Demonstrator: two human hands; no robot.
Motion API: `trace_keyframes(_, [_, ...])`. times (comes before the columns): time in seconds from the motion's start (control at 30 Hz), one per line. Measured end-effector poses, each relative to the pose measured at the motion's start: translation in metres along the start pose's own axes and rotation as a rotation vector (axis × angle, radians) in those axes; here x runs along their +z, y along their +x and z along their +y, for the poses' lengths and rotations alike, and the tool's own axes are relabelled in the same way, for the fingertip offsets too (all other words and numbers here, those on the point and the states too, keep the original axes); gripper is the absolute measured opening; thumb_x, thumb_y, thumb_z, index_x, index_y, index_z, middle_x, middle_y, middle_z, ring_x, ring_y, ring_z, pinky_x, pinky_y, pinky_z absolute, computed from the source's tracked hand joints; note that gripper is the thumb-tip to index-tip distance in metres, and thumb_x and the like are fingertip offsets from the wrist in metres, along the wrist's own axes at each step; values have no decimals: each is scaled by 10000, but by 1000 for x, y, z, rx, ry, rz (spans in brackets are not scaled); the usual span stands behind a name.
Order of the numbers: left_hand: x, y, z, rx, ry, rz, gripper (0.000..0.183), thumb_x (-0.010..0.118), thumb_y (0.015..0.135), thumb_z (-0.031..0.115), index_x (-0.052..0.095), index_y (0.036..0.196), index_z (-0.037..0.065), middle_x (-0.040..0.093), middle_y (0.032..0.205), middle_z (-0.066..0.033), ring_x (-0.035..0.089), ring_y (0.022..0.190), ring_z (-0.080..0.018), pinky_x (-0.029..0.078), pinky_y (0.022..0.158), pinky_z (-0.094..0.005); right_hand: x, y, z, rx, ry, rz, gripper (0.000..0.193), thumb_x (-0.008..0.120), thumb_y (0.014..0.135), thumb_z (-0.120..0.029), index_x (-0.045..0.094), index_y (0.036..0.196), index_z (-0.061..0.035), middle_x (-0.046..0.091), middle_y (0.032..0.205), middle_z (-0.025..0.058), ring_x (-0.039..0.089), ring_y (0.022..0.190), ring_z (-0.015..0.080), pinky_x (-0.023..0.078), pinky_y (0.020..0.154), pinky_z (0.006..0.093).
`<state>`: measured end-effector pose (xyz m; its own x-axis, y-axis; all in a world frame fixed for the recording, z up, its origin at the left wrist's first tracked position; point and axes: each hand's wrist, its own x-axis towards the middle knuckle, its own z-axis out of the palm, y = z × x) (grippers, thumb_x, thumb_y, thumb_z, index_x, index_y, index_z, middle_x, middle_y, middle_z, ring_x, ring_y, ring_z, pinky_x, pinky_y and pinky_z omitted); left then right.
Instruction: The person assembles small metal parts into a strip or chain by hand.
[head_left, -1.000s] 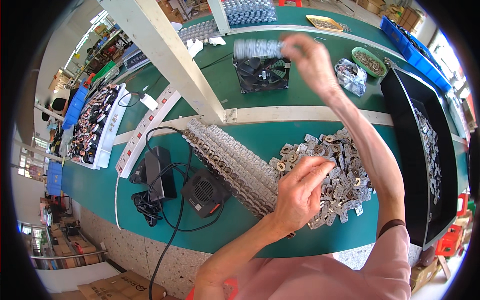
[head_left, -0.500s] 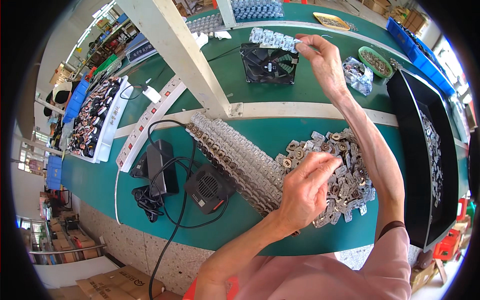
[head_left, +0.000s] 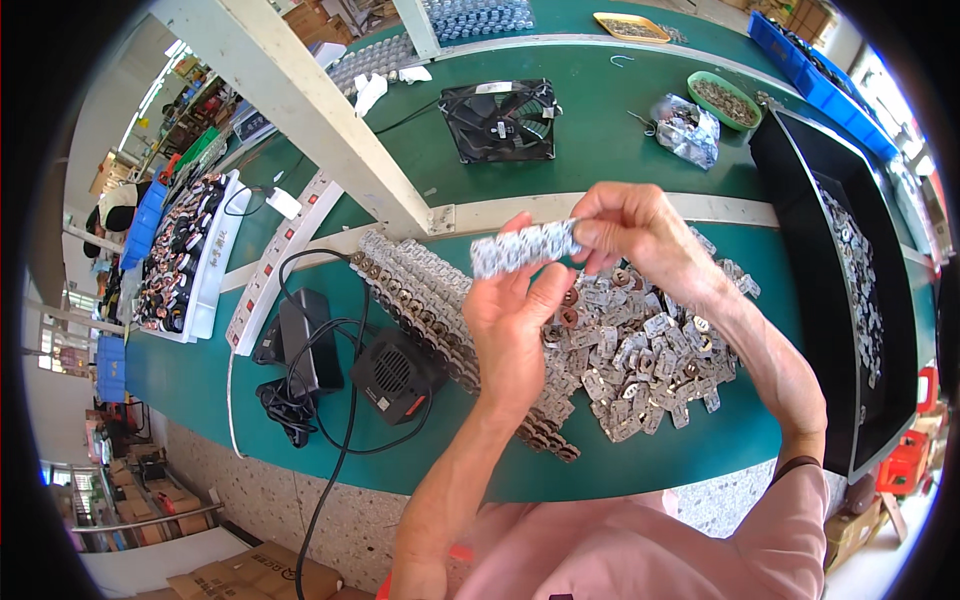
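Note:
A short row of small clear and silvery parts (head_left: 522, 248) is held up over the work table. My right hand (head_left: 645, 240) pinches its right end between thumb and fingers. My left hand (head_left: 510, 335) has its fingers behind the row and its thumb just below, gripping it from underneath. Below my hands lies a loose pile of small flat metal-and-plastic pieces (head_left: 650, 365), some with brown round discs. To its left, long stacked rows of the same kind of pieces (head_left: 420, 290) run slantwise, partly hidden by my left hand.
A black fan (head_left: 500, 122) stands behind the white rail. Left are a power strip (head_left: 275, 262), a black adapter (head_left: 310, 340) and a small black heater-like box (head_left: 398, 372) with cables. A black bin (head_left: 850, 400) stands right; a green bowl (head_left: 724, 101) and plastic bag (head_left: 686, 130) lie behind.
My right hand has brought the row from above the fan down toward me. My left hand has risen from the pile and taken hold of the row. The view has shifted slightly.

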<state>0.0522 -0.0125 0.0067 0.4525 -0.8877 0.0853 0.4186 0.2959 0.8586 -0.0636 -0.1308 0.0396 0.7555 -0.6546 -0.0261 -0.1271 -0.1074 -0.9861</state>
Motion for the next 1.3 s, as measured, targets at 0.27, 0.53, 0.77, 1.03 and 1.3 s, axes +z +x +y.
trace_keyframes(0.27, [-1,0,3,-88,-131,63,234,537,907,121,578,1044,-65,626,976,-133,622,878,-212,526,795,-353,8,-21,2,66,143,-34,140,600,867,-105,609,908,29,641,777,77,603,623,117,496,602,232])
trace_keyframes(0.53, [-6,4,2,-148,-162,110,277,584,881,176,588,1027,-60,636,958,-139,634,860,-211,534,760,-336,3,-25,12,-10,235,25,139,586,850,-26,592,962,55,652,814,107,629,700,137,516,651,246])
trace_keyframes(0.77, [-6,3,3,-152,-143,72,277,576,886,174,585,1023,-67,638,952,-146,637,865,-220,539,752,-343,2,-29,9,74,229,-15,137,581,840,-12,597,955,59,649,810,113,629,703,141,517,661,250])
trace_keyframes(1.03, [-8,3,2,-182,-128,56,272,572,889,179,585,1022,-57,641,941,-148,639,854,-220,538,752,-341,2,-32,7,87,252,-37,154,599,835,-35,597,951,66,650,806,120,632,696,141,521,653,242])
trace_keyframes(1.3, [-10,2,3,-154,-17,-45,224,535,908,146,594,1000,-50,640,939,-131,646,845,-217,566,731,-339,4,-32,7,59,122,-27,103,598,817,29,614,910,71,664,776,123,639,645,133,525,591,233])
